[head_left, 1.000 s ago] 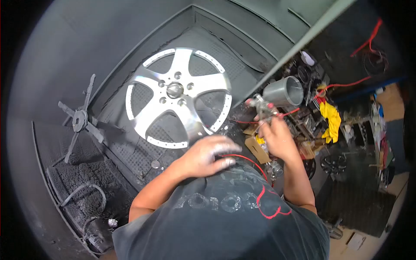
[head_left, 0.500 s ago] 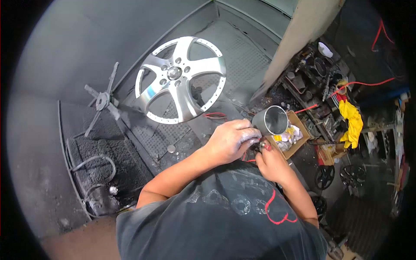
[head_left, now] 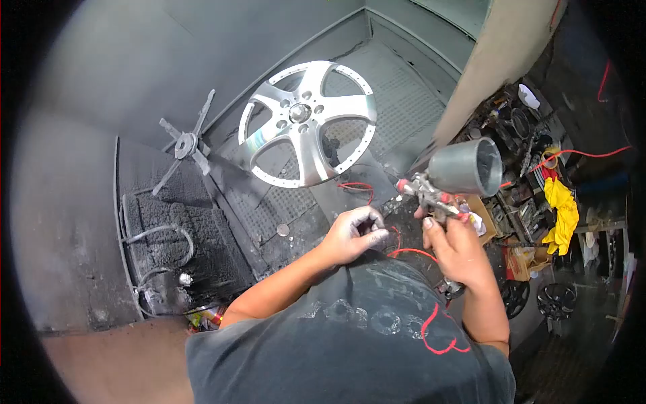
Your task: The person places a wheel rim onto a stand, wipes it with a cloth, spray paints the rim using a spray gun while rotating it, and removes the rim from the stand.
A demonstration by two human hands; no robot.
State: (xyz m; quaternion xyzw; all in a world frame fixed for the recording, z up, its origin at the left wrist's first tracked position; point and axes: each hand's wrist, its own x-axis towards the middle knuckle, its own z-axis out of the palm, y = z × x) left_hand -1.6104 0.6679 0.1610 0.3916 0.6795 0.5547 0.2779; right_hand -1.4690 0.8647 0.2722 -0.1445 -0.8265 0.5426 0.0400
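My right hand (head_left: pixel 457 249) grips a spray gun (head_left: pixel 431 195) by its handle. The gun has red-tipped knobs, and its grey cup (head_left: pixel 464 167) is tilted, its round rim facing right. To the left, my left hand (head_left: pixel 355 236) is apart from the gun, its fingers curled in loosely with pale powder or paint on them. Nothing shows in that hand. A bright silver alloy wheel (head_left: pixel 301 145) with several spokes stands beyond both hands. A red hose (head_left: pixel 414 252) curves between my hands, close to my shirt.
Left of the wheel is a dusty metal stand (head_left: pixel 184 145) with several arms. Dark booth walls (head_left: pixel 161 60) rise behind. At right are a cluttered shelf (head_left: pixel 511 128), a yellow cloth (head_left: pixel 560 212), a cardboard box (head_left: pixel 481 209) and dark wheels (head_left: pixel 557 301).
My hands have parted; the left has come off the gun. The right has raised the spray gun and moved it right. The view has shifted, so the wheel sits farther right.
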